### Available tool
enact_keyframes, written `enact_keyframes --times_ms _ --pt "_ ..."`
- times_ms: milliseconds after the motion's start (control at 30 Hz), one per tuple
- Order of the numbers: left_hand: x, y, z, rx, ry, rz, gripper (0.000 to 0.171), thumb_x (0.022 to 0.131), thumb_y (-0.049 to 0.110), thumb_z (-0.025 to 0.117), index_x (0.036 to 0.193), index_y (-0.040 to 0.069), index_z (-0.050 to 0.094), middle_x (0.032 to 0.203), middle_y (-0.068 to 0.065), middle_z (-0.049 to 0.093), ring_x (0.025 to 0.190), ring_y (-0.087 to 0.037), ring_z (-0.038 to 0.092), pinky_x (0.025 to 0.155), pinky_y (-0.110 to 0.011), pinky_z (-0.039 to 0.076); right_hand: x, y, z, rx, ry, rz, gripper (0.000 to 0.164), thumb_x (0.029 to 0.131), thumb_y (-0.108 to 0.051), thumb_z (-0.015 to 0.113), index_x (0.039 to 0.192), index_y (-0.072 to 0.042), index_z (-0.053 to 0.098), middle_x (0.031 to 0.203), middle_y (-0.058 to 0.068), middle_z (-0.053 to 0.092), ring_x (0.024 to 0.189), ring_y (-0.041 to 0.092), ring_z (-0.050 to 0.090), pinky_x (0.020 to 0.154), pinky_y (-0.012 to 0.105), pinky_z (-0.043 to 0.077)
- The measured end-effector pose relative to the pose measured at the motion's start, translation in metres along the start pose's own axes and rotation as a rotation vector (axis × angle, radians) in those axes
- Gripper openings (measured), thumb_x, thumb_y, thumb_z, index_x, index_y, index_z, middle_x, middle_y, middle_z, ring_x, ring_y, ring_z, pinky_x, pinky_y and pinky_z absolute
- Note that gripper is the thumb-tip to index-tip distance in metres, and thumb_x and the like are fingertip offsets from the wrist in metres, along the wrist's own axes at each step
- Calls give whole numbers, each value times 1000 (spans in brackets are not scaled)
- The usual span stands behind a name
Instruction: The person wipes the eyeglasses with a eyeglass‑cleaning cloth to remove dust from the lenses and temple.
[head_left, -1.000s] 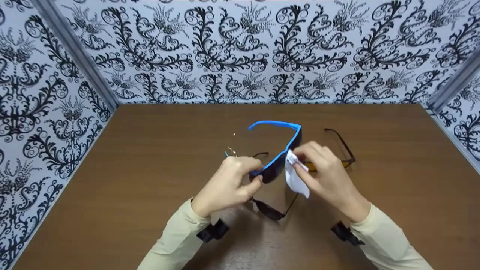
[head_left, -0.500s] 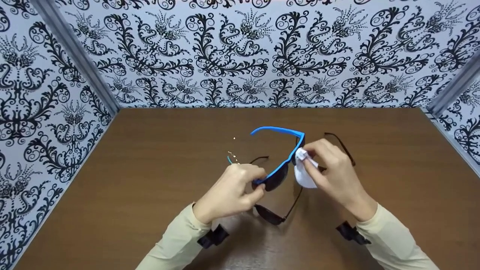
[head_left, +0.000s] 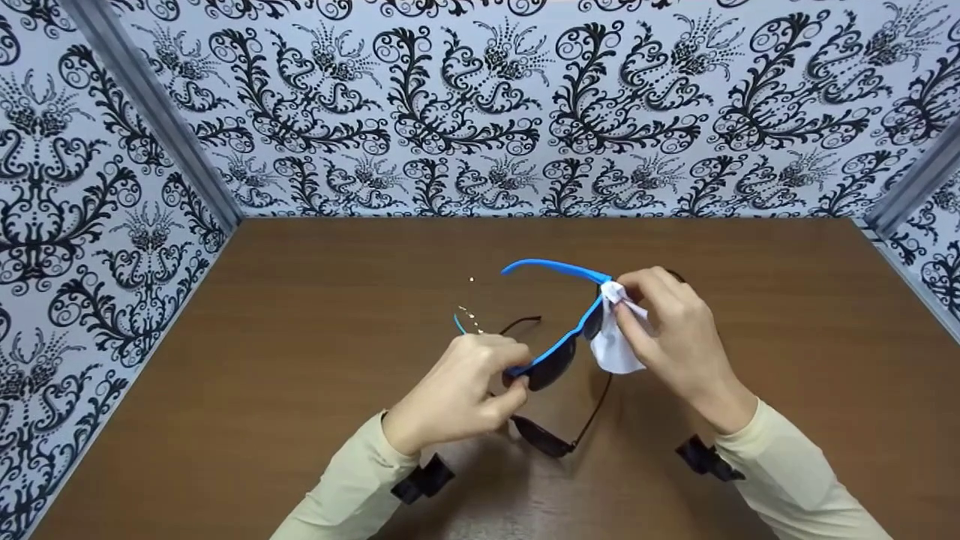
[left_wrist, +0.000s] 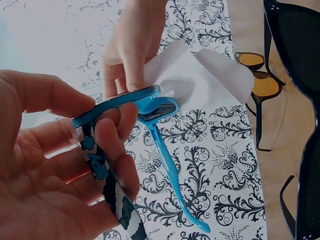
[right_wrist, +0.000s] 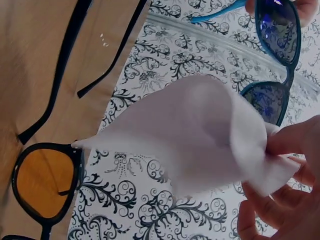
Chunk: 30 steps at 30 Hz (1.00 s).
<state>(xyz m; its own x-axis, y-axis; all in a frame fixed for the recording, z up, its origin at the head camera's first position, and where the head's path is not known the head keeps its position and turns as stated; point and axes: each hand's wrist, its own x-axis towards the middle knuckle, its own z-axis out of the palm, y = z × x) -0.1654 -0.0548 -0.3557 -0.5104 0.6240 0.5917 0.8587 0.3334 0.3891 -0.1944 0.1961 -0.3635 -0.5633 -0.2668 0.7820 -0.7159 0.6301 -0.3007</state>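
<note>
Blue-framed sunglasses (head_left: 553, 364) with dark lenses are held above the table, one blue temple (left_wrist: 170, 167) sticking out away from the hands. My left hand (head_left: 465, 382) grips their near end by the hinge; the left wrist view shows its fingers curled about the patterned temple (left_wrist: 107, 182). Between thumb and fingers, my right hand (head_left: 679, 337) pinches a white cloth (head_left: 616, 349), which sits at the far lens and outer corner of the frame. Much of the cloth hangs loose below the fingers, and in the right wrist view the draped cloth (right_wrist: 195, 130) spreads broadly.
Black sunglasses (head_left: 541, 436) lie on the brown table (head_left: 300, 315) below the held pair. Glasses with orange lenses (right_wrist: 45, 180) lie to the right, mostly hidden behind my right hand in the head view. Patterned panels (head_left: 480, 112) wall the table at the back and sides.
My right hand has slid the cloth along the blue frame, away to the upper right, from near the bridge to the far outer corner. My left hand keeps its grip.
</note>
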Motion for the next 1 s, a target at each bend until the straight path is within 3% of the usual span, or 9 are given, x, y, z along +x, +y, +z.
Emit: enact_keyframes --times_ms 100,333,600,667,867,1000 --pt "0 0 0 4 8 -6 17 74 -1 58 68 10 48 62 1 44 56 -7 37 54 -19 29 -3 -3 2 1 -6 -13 20 77 8 68 94 -1 63 85 7 61 76 21 57 67 34 41" --pt "2 0 0 25 10 -8 17 73 -3 58 66 8 47 62 4 41 56 -8 36 54 -19 30 -2 -16 5 71 -59 -142 19 79 4 68 96 -2 63 90 6 61 77 18 56 69 30 44" --pt "1 1 -3 37 11 22 18 74 -2 58 66 9 47 62 4 41 56 -7 38 54 -20 30 1 8 1 -22 -24 8 18 77 7 68 93 2 62 84 11 62 77 24 58 67 37 41" --pt "1 1 -3 35 11 25 17 74 -2 58 67 9 47 63 4 41 57 -8 38 54 -20 30 -2 7 1 -29 -30 12 18 77 8 68 93 1 62 84 10 61 75 22 57 64 36 40" --pt "2 1 -2 49 19 16 13 74 -2 58 70 7 51 65 1 46 59 -10 39 56 -21 33 -5 -9 2 12 -98 -133 15 80 1 65 95 -1 62 87 6 60 73 15 53 64 30 41" --pt "2 2 -4 58 15 23 15 74 -2 58 69 8 48 64 2 43 59 -11 39 56 -22 33 0 -8 2 25 -85 -142 15 80 0 65 95 -2 62 87 5 61 74 15 54 64 30 41"
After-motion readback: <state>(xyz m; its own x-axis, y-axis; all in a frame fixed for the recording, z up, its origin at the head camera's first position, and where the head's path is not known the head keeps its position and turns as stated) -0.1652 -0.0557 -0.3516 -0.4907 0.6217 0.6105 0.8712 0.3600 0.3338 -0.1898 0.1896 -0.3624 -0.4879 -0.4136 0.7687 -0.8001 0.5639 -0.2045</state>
